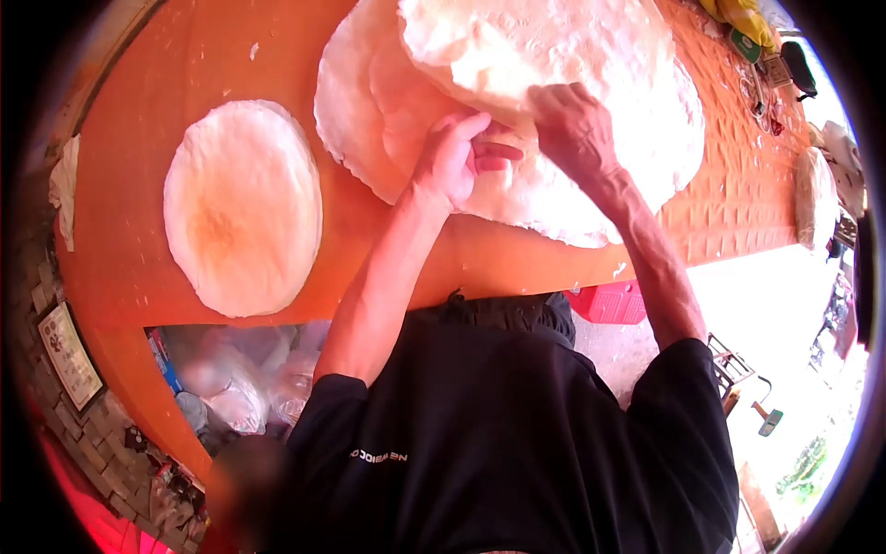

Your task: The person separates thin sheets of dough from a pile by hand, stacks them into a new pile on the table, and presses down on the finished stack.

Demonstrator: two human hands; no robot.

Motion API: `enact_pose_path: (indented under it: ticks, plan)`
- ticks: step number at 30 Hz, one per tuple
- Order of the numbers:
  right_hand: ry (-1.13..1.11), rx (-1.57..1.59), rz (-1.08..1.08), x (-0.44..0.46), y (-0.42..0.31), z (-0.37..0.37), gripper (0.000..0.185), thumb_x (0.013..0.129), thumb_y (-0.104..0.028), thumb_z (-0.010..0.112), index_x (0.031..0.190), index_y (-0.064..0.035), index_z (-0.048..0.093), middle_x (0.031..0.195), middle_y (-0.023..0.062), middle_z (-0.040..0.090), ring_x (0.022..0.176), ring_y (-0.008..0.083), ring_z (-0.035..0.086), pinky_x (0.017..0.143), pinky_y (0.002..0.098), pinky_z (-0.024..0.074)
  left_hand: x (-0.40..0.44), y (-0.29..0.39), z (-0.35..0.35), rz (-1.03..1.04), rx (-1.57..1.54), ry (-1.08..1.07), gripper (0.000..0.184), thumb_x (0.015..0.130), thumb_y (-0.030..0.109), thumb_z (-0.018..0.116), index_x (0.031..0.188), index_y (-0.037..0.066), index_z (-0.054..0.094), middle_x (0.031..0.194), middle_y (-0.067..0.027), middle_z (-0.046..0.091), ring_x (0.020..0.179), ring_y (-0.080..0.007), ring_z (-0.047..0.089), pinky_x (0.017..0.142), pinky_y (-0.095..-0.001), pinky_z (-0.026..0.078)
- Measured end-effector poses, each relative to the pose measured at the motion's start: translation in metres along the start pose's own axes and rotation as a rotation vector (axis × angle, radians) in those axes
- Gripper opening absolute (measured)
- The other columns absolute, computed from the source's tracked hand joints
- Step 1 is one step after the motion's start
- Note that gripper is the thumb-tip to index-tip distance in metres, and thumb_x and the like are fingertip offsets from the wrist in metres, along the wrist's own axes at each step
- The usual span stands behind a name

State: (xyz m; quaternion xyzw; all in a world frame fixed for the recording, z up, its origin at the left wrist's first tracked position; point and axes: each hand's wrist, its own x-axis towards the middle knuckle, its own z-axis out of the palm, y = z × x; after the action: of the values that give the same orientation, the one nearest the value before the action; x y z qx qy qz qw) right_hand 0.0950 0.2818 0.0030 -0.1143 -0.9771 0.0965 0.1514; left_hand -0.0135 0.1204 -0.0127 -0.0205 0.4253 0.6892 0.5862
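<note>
A large, thick pile of white fluffy sheets (628,120), resembling wadding, lies in overlapping layers on the orange tabletop. My right hand (574,129) is closed, its fingertips pinching the lower edge of the top layer (544,37). Just left of it, my left hand (459,159) is turned partly palm up over the lower layer. Its thumb and fingers are apart, and the fingers point toward the right hand. A separate oval white pad (243,208), yellowish near its middle, lies flat to the left, apart from both hands.
The orange table (120,212) has a ridged surface at the right. Clear plastic bags (240,388) sit beneath its front edge, with a red box (607,303) on the floor. A yellow cloth (746,20) and small items lie at the far right corner. A framed picture (70,357) is at left.
</note>
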Motion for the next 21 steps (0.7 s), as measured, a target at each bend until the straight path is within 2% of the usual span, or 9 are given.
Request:
enact_pose_path:
  ticks: [6, 9, 10, 13, 14, 15, 17, 19, 21]
  plan:
    - [0.076, 0.115, -0.072, -0.01, -0.004, -0.013, 0.034, 0.07, -0.015, 0.069, 0.103, -0.0084, 0.062, 0.102, 0.0112, 0.06, 0.098, 0.0305, 0.056, 0.081, 0.0425, 0.0458, 0.006, 0.001, -0.001, 0.041, -0.086, -0.015, 0.017, 0.092, 0.018, 0.049, 0.099, 0.003, 0.054, 0.102, -0.0125, 0.065, 0.065, -0.0214, 0.062, 0.048, -0.0239, 0.041]
    - [0.133, -0.045, -0.02, -0.012, 0.01, 0.005, 0.041, 0.071, -0.016, 0.069, 0.11, -0.0131, 0.06, 0.111, 0.0123, 0.057, 0.103, 0.0325, 0.054, 0.084, 0.0435, 0.044, 0.009, -0.001, 0.002, 0.061, -0.13, -0.03, 0.016, 0.091, 0.016, 0.049, 0.1, 0.004, 0.054, 0.103, -0.0134, 0.065, 0.064, -0.0207, 0.061, 0.048, -0.0237, 0.04]
    - [0.204, -0.056, 0.007, -0.007, 0.016, 0.012, 0.032, 0.073, -0.013, 0.066, 0.105, -0.0144, 0.063, 0.102, 0.0118, 0.06, 0.099, 0.0317, 0.056, 0.08, 0.0424, 0.0465, 0.008, -0.001, 0.002, 0.08, -0.151, -0.042, 0.017, 0.091, 0.015, 0.049, 0.102, 0.004, 0.054, 0.101, -0.014, 0.065, 0.065, -0.0204, 0.061, 0.048, -0.0236, 0.04]
    - [-0.042, -0.114, 0.009, 0.016, 0.034, -0.003, 0.018, 0.077, -0.008, 0.062, 0.093, -0.015, 0.067, 0.082, 0.0072, 0.067, 0.078, 0.0272, 0.065, 0.066, 0.038, 0.0536, -0.011, -0.001, 0.005, 0.099, -0.102, 0.007, 0.02, 0.092, 0.016, 0.05, 0.106, 0.003, 0.054, 0.099, -0.0152, 0.065, 0.068, -0.02, 0.062, 0.049, -0.0234, 0.041]
    - [-0.037, -0.132, 0.037, 0.027, 0.052, -0.01, 0.01, 0.082, -0.014, 0.06, 0.089, -0.0155, 0.066, 0.083, 0.0097, 0.066, 0.073, 0.0265, 0.065, 0.061, 0.0378, 0.0531, -0.022, -0.002, 0.004, 0.096, -0.099, 0.005, 0.02, 0.092, 0.016, 0.05, 0.106, 0.003, 0.054, 0.099, -0.0152, 0.065, 0.068, -0.02, 0.062, 0.049, -0.0234, 0.041]
    - [-0.15, -0.382, 0.103, 0.05, 0.051, -0.037, 0.005, 0.084, -0.018, 0.061, 0.086, -0.0166, 0.065, 0.079, 0.0104, 0.065, 0.066, 0.025, 0.065, 0.055, 0.0368, 0.051, -0.034, -0.004, 0.002, 0.067, 0.0, 0.093, 0.022, 0.092, 0.017, 0.051, 0.109, 0.003, 0.053, 0.098, -0.0154, 0.065, 0.069, -0.0198, 0.063, 0.05, -0.0233, 0.042]
    - [-0.025, -0.413, -0.062, 0.067, 0.066, -0.072, 0.005, 0.084, -0.021, 0.062, 0.085, -0.0175, 0.065, 0.069, 0.0098, 0.063, 0.055, 0.0248, 0.061, 0.047, 0.0364, 0.0473, -0.052, -0.009, -0.007, 0.024, 0.098, 0.21, 0.026, 0.092, 0.019, 0.054, 0.113, 0.003, 0.053, 0.099, -0.0148, 0.065, 0.076, -0.0205, 0.066, 0.053, -0.0228, 0.044]
    - [0.639, -0.205, -0.235, 0.079, 0.02, -0.101, 0.012, 0.079, -0.02, 0.067, 0.076, -0.0093, 0.065, 0.067, 0.0115, 0.06, 0.057, 0.0233, 0.057, 0.055, 0.0348, 0.0447, -0.064, -0.016, -0.008, 0.023, 0.107, 0.237, 0.026, 0.092, 0.019, 0.055, 0.113, 0.003, 0.053, 0.099, -0.0148, 0.065, 0.076, -0.0208, 0.066, 0.054, -0.0229, 0.045]
    - [0.261, -0.193, 0.032, 0.063, -0.002, -0.122, 0.003, 0.078, -0.014, 0.062, 0.077, -0.0121, 0.064, 0.064, 0.0088, 0.063, 0.053, 0.0264, 0.06, 0.041, 0.0368, 0.0438, -0.063, -0.019, -0.01, 0.038, 0.085, 0.242, 0.028, 0.091, 0.018, 0.057, 0.114, 0.003, 0.053, 0.099, -0.0151, 0.065, 0.081, -0.0233, 0.067, 0.055, -0.0244, 0.048]
